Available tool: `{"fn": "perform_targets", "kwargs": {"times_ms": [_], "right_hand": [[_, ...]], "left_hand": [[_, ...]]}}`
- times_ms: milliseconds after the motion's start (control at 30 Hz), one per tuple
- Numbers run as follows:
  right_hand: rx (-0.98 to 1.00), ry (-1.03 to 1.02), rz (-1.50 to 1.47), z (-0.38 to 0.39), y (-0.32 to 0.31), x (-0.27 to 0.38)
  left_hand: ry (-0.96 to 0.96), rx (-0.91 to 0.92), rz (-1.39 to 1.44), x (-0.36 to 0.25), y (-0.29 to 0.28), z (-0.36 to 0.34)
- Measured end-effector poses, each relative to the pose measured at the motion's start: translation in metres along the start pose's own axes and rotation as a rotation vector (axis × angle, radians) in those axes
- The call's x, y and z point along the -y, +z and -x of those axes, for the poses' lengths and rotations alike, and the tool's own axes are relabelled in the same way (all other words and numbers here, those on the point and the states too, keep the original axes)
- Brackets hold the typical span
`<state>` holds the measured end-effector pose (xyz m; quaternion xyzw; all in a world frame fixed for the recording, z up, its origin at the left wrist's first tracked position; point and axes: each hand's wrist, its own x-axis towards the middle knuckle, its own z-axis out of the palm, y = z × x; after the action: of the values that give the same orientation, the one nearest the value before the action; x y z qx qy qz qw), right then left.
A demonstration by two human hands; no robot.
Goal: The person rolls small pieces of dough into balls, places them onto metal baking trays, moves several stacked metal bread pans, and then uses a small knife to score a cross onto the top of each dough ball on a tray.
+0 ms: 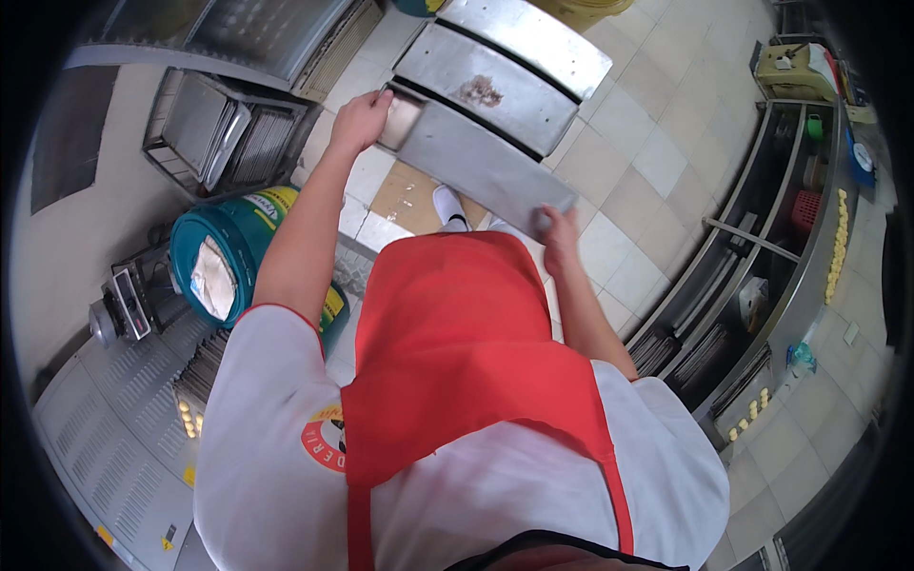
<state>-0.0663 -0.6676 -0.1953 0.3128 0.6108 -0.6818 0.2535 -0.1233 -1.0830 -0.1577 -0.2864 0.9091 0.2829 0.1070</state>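
Note:
I hold a long metal baking tray (476, 162) by both ends, level in front of my red apron. My left hand (360, 121) grips its far left end and my right hand (558, 233) grips its near right end. Just beyond it lie two more metal trays (495, 81), one with brown crumbs (479, 91) on it. My white shoe (447, 205) shows on the tiled floor below the tray.
A teal drum (224, 262) stands at my left beside a rack of stacked trays (224, 133). A steel table with shelves (762, 266) runs along the right, with small yellow dough pieces (838, 243) on top. A grey ribbed machine top (114, 419) fills the lower left.

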Motion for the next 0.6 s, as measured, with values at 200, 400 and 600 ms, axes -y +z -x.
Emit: {"fn": "perform_targets", "kwargs": {"times_ms": [200,400,600], "right_hand": [[0.187,-0.082,0.225,-0.013,0.08,0.011],[-0.061,-0.659,1.01,-0.096,-0.001,0.141],[0.135,-0.941,1.287,-0.264,0.102,0.295]], "left_hand": [[-0.049,0.043,0.215,0.017,-0.004,-0.017],[-0.294,-0.508,0.528,0.041,0.06,0.058],[-0.75,-0.002,1.109,-0.052,0.115,0.117]]}}
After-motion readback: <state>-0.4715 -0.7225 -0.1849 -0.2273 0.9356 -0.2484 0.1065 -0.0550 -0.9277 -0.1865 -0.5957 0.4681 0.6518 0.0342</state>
